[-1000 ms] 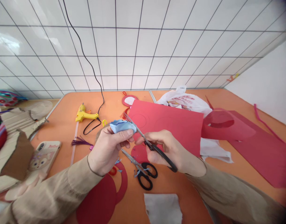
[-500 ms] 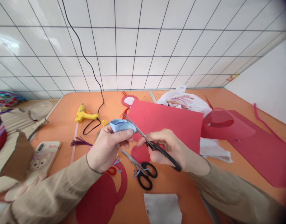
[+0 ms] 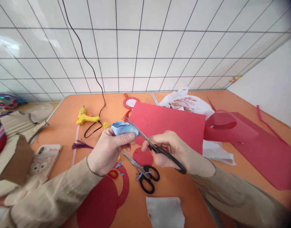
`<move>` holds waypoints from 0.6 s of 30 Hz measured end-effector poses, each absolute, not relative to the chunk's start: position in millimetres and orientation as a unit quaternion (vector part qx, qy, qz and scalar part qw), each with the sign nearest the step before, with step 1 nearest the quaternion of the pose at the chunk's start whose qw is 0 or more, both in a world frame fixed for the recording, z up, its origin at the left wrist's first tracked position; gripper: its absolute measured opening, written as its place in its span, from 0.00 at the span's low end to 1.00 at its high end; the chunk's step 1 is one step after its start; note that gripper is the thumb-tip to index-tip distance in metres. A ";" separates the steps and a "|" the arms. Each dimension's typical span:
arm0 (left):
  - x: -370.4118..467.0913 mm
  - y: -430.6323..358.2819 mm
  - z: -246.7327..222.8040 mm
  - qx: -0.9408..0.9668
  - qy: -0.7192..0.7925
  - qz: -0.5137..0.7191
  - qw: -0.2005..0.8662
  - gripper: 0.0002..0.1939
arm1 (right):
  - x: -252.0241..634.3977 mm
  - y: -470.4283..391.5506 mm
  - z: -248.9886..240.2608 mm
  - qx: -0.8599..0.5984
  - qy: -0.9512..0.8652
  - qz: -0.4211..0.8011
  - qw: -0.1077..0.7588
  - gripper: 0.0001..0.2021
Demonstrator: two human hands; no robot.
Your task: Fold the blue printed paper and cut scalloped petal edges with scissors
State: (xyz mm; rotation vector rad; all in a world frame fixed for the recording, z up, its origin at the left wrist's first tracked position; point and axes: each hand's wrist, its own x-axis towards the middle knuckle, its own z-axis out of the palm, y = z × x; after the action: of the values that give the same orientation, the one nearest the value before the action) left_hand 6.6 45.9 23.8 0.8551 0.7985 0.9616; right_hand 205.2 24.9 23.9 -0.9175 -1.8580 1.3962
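Observation:
Between the fingers and thumb of my left hand [image 3: 109, 148] is a folded light blue cloth piece [image 3: 124, 129]. My right hand [image 3: 175, 152] grips black-handled scissors [image 3: 167, 155], whose blades point up and left along the right edge of the cloth. A second pair of scissors [image 3: 144, 174] lies on the orange table below my hands, with small blue scraps around it. A red disc [image 3: 142, 156] lies partly behind those blades. A large red circle [image 3: 99, 204] and a curved red strip [image 3: 124, 186] are beneath my left forearm.
A yellow glue gun [image 3: 85, 117] with a black cord stands at the back left. Red sheets [image 3: 173, 122] and a white plastic bag [image 3: 188, 103] lie behind my right hand. A phone [image 3: 44, 161] and cardboard [image 3: 14, 158] are left. Grey-white cloth [image 3: 165, 211] lies in front.
The scissor handles in my right hand have shifted very slightly right and down. My left hand and the blue cloth have barely moved.

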 end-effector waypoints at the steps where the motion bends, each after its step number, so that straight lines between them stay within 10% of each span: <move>1: 6.4 46.1 23.9 0.389 0.361 0.435 0.727 0.08 | 205.6 24.8 24.4 -0.349 -0.707 0.531 0.312 0.21; 18: 0.0 52.8 32.1 0.443 0.357 0.385 0.727 0.08 | 213.6 27.3 25.9 -0.361 -0.735 0.509 0.266 0.16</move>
State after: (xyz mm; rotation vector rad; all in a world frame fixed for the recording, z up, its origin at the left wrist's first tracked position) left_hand 0.0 52.8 32.1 0.9767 0.7882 0.8489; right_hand 213.6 27.3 25.9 -0.9750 -1.9836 1.3751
